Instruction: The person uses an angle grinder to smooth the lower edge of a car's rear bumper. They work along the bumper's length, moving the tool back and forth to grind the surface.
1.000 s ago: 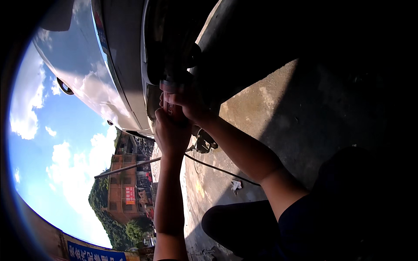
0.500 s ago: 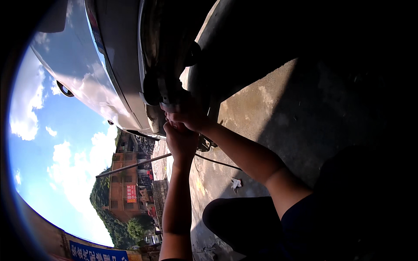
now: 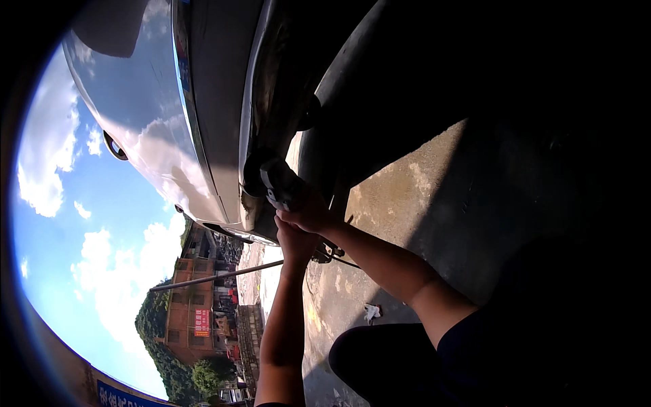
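Both my hands are wrapped round a dark hand-held power tool that looks like an angle grinder [image 3: 279, 182]. My right hand [image 3: 310, 214] closes on its body, just behind the head. Lower down, my left hand [image 3: 296, 241] grips the rear part, mostly covering it. A dark round disc [image 3: 253, 173] at the tool's front lies against or very close to the lower edge of a light-coloured car body [image 3: 220, 115]. Deep shade hides whether they touch. The underside beside the disc is dark and rough.
A thin cable [image 3: 347, 262] runs past my hands. Beyond them a long pole [image 3: 217, 275] slants across. A crumpled white scrap [image 3: 371, 312] lies on the concrete floor [image 3: 393, 180], near my dark-clothed knee [image 3: 380, 356]. A brick building [image 3: 186, 308] stands in the background.
The car, the grinder and both hands sit lower and further right in view. More of the grinder's head shows, and its angle has changed slightly. Both hands keep their grip.
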The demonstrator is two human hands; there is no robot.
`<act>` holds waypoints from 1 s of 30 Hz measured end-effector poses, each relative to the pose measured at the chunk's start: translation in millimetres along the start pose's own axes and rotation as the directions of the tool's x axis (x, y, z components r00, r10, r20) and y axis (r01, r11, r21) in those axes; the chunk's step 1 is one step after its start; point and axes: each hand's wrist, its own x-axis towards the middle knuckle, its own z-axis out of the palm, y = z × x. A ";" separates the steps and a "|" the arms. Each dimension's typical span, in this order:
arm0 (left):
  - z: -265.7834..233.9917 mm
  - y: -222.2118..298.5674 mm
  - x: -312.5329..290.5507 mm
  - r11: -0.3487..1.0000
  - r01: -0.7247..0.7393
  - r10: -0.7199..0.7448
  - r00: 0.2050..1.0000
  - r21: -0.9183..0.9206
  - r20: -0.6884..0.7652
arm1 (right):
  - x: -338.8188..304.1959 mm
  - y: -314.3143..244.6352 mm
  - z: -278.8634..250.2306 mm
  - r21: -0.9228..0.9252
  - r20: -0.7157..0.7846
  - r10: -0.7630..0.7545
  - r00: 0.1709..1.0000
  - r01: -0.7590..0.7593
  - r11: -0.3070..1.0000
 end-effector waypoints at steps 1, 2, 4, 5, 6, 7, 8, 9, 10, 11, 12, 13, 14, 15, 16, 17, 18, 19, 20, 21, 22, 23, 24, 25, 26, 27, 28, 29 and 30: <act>-1.2 2.1 4.1 0.999 -0.050 0.049 0.999 -0.007 -0.021 | 2.3 -1.8 4.5 -0.007 -0.055 -0.122 0.991 0.121 0.993; -1.2 3.6 12.6 0.997 -0.070 0.070 0.997 -0.011 -0.017 | 10.5 -1.8 -0.4 -0.062 -0.067 -0.144 0.987 0.140 0.988; -3.8 13.1 26.5 0.997 -0.075 0.075 0.997 0.011 -0.007 | 15.8 -21.9 -8.6 -0.151 -0.082 -0.155 0.984 0.142 0.978; -5.2 15.8 30.7 0.997 -0.071 0.071 0.997 0.037 -0.005 | 18.5 -21.2 -7.7 -0.139 -0.086 -0.093 0.992 0.081 0.987; 1.5 11.7 29.5 0.998 -0.050 0.050 0.999 0.035 -0.013 | 17.5 -21.5 -12.9 -0.144 -0.082 -0.093 0.992 0.081 0.986; 5.3 2.5 25.9 0.999 -0.025 0.026 0.999 0.045 -0.018 | 14.9 -18.0 -13.1 -0.137 -0.079 -0.088 0.993 0.077 0.988; 7.1 -6.7 20.7 0.999 -0.001 0.002 1.000 0.053 -0.025 | 13.2 -14.8 -10.9 -0.131 -0.075 -0.084 0.994 0.073 0.989; 14.8 -6.0 14.8 0.999 -0.037 0.038 0.999 0.036 -0.029 | 9.3 -7.6 -12.2 -0.387 -0.085 -0.168 0.982 0.123 0.914; 14.0 -4.9 11.4 0.998 -0.034 0.035 0.999 0.043 -0.028 | 5.9 -6.0 -9.9 -0.331 -0.111 -0.185 0.977 0.139 0.933; 13.6 -3.6 9.3 0.998 -0.030 0.031 0.999 0.051 -0.028 | 3.4 -4.4 -8.3 -0.275 -0.138 -0.200 0.970 0.157 0.949; 12.0 -3.0 10.4 0.998 -0.023 0.025 0.999 0.050 -0.042 | 5.1 -3.7 -5.9 -0.225 -0.150 -0.220 0.964 0.184 0.957; 5.7 7.5 13.0 0.999 -0.001 0.003 0.999 0.032 -0.050 | 8.0 -6.7 -3.5 -0.216 -0.148 -0.281 0.948 0.246 0.945; 5.1 11.0 20.6 0.999 0.016 -0.015 0.999 0.028 -0.039 | 11.7 -9.7 -6.6 -0.159 -0.119 -0.236 0.964 0.216 0.963; 3.7 16.7 31.2 0.999 0.032 -0.031 0.999 0.024 -0.036 | 17.3 -27.7 -13.9 -0.100 -0.082 -0.197 0.977 0.188 0.977; 2.6 26.4 40.4 0.999 0.049 -0.048 0.998 0.021 -0.030 | 24.6 -38.0 -19.7 -0.042 -0.044 -0.156 0.987 0.155 0.987; -0.6 37.9 44.2 0.999 -0.001 0.002 1.000 0.048 -0.017 | 28.0 -22.6 -17.8 0.015 -0.029 -0.141 0.990 0.142 0.990; 7.5 35.0 44.8 1.000 -0.004 0.005 1.000 0.027 -0.023 | 34.4 -11.7 -26.0 0.051 -0.016 -0.137 0.990 0.138 0.989; 14.4 17.5 39.9 1.000 0.001 0.000 1.000 0.024 -0.026 | 30.4 -8.0 -24.5 0.067 -0.019 -0.117 0.993 0.118 0.991; 20.1 4.0 33.7 1.000 0.006 -0.006 1.000 0.019 -0.024 | 25.6 -5.0 -23.9 0.080 -0.026 -0.094 0.995 0.096 0.992; 26.0 0.6 24.4 0.993 0.114 -0.112 0.993 -0.039 0.035 | 20.9 -3.5 -27.4 0.048 -0.014 -0.190 0.982 0.190 0.981; 24.3 -0.6 15.3 0.995 0.081 -0.081 0.997 -0.062 0.004 | 15.2 -3.0 -20.9 -0.018 -0.065 -0.232 0.971 0.231 0.973; 24.0 -1.2 7.1 0.995 0.049 -0.051 0.998 -0.085 -0.026 | 9.4 -2.2 -13.9 -0.087 -0.113 -0.276 0.954 0.267 0.960; 16.8 2.8 1.6 0.996 0.022 -0.027 0.998 -0.089 -0.051 | 3.9 -2.3 -6.3 -0.142 -0.151 -0.309 0.939 0.288 0.947; 11.8 6.4 0.6 0.995 -0.016 0.009 0.997 -0.095 -0.073 | 7.4 -1.3 -7.7 -0.149 -0.049 -0.291 0.956 0.281 0.948; 12.6 9.8 8.1 0.997 -0.006 0.002 0.998 -0.076 -0.055 | 14.0 0.3 -14.3 -0.095 -0.003 -0.218 0.976 0.216 0.972; 10.5 15.0 18.2 0.999 0.010 -0.012 0.999 -0.051 -0.043 | 20.7 -6.3 -19.8 -0.035 0.055 -0.143 0.988 0.145 0.989; 9.0 17.2 27.8 1.000 0.020 -0.021 0.999 -0.024 -0.031 | 22.9 -11.5 -22.1 -0.010 0.066 -0.142 0.988 0.143 0.990; 7.6 17.5 31.4 0.999 0.038 -0.036 0.999 0.036 -0.040 | 22.5 -16.7 -21.5 0.018 0.080 -0.134 0.988 0.133 0.991; 8.3 12.3 27.8 0.997 0.072 -0.071 0.996 0.022 -0.050 | 22.3 -18.8 -22.0 0.043 0.096 -0.125 0.988 0.122 0.992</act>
